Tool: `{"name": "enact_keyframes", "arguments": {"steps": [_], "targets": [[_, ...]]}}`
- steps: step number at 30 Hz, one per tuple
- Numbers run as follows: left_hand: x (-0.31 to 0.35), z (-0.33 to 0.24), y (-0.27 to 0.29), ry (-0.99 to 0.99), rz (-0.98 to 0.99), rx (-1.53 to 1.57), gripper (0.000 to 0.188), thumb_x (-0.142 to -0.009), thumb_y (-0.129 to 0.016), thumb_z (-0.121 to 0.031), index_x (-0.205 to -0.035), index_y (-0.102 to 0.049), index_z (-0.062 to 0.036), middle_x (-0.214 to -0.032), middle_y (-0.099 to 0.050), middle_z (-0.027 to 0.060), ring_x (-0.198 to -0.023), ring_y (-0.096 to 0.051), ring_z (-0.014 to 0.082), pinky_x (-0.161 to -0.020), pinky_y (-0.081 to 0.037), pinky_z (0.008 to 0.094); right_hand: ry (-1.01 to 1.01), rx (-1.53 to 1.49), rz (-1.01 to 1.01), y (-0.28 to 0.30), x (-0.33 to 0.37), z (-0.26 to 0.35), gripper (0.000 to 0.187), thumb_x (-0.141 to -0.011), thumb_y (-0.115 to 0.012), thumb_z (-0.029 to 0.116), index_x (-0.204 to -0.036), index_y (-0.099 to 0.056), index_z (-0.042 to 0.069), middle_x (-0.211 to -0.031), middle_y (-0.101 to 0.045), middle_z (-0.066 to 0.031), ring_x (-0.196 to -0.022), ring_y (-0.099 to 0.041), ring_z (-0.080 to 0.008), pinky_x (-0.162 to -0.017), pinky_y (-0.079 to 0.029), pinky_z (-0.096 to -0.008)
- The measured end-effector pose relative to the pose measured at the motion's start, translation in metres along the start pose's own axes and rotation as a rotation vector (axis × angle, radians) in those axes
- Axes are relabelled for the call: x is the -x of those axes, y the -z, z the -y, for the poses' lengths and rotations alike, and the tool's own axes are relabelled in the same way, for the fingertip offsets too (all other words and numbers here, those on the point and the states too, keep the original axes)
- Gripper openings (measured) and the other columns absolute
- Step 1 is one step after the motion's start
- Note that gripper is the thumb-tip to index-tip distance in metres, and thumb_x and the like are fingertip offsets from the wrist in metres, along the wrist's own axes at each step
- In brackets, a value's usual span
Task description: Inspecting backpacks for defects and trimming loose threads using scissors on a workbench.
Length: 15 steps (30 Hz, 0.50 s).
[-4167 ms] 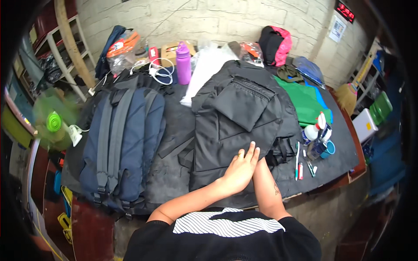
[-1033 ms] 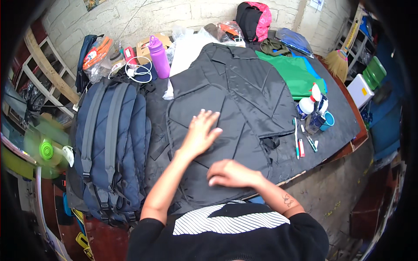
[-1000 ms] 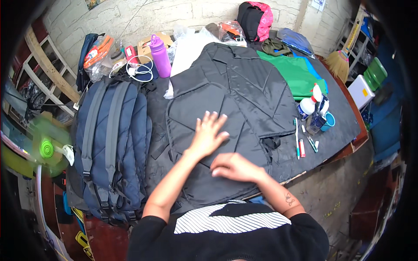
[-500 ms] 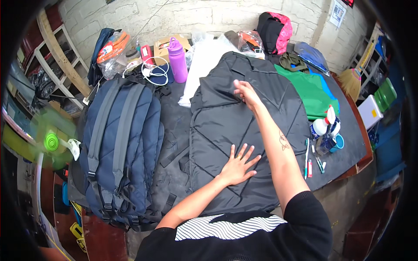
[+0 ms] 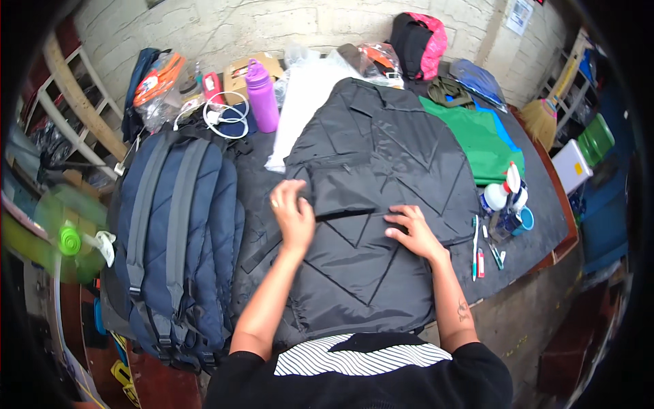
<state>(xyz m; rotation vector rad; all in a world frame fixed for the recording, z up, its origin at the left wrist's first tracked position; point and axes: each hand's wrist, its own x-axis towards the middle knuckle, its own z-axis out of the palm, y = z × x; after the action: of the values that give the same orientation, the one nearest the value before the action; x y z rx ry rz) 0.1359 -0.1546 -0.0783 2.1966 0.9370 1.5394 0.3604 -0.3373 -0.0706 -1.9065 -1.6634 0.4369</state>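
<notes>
black bag [image 5: 361, 286] lies on the dark table [image 5: 260, 180], at the centre of the view. left hand [image 5: 293, 218] at the bag's left edge, fingers bent; whether it grips the bag cannot be told. right hand [image 5: 414, 233] over the bag's middle, fingers parted and slightly bent, released. blue backpack [image 5: 161, 225] lies to the left of the bag. spray bottle [image 5: 496, 198] and cup [image 5: 524, 221] stand to the right.

Got two hands [image 5: 294, 221], one black quilted bag [image 5: 361, 273], one purple bottle [image 5: 262, 102], one blue cup [image 5: 525, 219], one straw broom [image 5: 540, 121], plus one green fan [image 5: 69, 240].
</notes>
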Motion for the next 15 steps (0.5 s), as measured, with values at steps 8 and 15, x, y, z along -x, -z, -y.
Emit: {"name": "enact_keyframes", "arguments": {"steps": [8,15], "targets": [[-0.056,0.058,-0.025,-0.025,0.462,-0.087,0.072,-0.066,-0.052,0.01,-0.133,-0.045,-0.0119,-0.129,-0.046,0.0177,-0.129,-0.035,0.0357,-0.107,-0.03,0.0406,-0.601,0.358,-0.716,0.046,0.112,-0.069,0.01,-0.08,-0.06,0.011,-0.084,-0.063,0.002,-0.084,-0.061,-0.0147,-0.084,-0.06,-0.033,-0.073,-0.047,-0.0428],[-0.088,0.099,-0.071,0.166,0.521,-0.074,0.032,-0.079,-0.054,-0.001,-0.109,-0.062,-0.0051,-0.096,-0.065,0.0171,-0.095,-0.062,0.0314,-0.086,-0.044,0.0366,-1.022,0.494,-0.544,0.044,0.175,-0.094,0.017,-0.08,-0.062,0.019,-0.09,-0.062,0.005,-0.093,-0.06,-0.0153,-0.089,-0.058,-0.0344,-0.077,-0.045,-0.0458]]}}
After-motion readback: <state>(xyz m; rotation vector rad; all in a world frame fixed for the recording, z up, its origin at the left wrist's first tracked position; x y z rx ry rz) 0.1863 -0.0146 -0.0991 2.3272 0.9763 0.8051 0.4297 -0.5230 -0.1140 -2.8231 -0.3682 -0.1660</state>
